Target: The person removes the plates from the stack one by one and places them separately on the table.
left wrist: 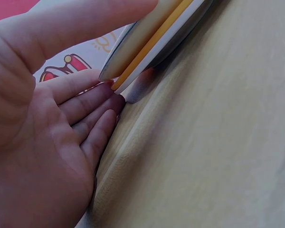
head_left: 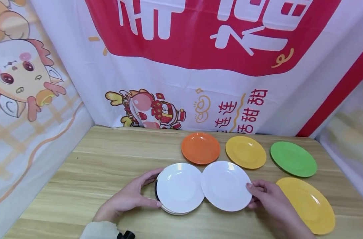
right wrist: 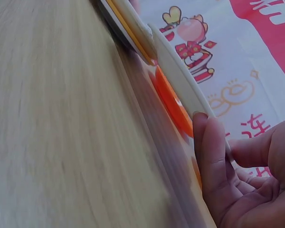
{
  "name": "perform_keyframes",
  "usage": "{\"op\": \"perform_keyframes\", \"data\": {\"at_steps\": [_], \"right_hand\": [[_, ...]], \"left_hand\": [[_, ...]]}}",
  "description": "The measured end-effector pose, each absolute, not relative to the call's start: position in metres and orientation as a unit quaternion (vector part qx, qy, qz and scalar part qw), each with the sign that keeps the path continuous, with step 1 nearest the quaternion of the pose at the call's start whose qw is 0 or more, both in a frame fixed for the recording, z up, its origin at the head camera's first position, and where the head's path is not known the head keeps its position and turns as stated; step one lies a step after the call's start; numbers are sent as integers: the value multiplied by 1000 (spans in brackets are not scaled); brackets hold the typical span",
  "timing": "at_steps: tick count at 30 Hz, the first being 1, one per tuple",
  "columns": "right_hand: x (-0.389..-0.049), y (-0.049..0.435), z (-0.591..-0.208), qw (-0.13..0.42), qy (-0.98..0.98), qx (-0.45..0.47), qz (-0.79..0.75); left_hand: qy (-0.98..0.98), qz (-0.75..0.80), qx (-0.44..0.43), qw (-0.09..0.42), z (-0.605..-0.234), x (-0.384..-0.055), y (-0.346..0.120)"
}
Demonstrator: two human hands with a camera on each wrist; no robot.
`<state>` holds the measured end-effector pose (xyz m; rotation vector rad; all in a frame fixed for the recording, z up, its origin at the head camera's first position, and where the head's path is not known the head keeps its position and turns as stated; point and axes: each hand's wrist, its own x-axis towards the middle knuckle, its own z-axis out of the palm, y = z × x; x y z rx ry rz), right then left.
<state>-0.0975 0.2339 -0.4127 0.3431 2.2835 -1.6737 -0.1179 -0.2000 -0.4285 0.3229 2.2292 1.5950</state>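
A stack of plates [head_left: 180, 188] with a white one on top sits in front of me. Orange-yellow, white and dark rims show below it in the left wrist view. My left hand [head_left: 133, 196] holds the stack's left side, thumb near its front edge and fingers around the far side; in its wrist view fingertips [left wrist: 115, 102] meet the rims. My right hand [head_left: 266, 196] pinches a white plate [head_left: 226, 186] by its right edge, thumb above and fingers below. That plate is raised off the table, its left edge right at the stack's right rim.
Behind the white plates lie an orange plate [head_left: 200, 148], a yellow plate [head_left: 245, 152] and a green plate [head_left: 293, 158]. A larger yellow plate [head_left: 310, 205] lies at the right, partly behind my right forearm. Printed cloth [head_left: 169, 83] hangs along the wooden table's [head_left: 89, 166] back edge.
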Motion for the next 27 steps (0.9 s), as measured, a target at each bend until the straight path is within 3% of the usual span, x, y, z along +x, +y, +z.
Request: {"op": "perform_keyframes", "data": {"at_steps": [27], "right_hand": [[-87, 269, -410, 142, 925, 118, -331]], "left_hand": [[796, 565, 115, 184, -430, -118, -201]]}}
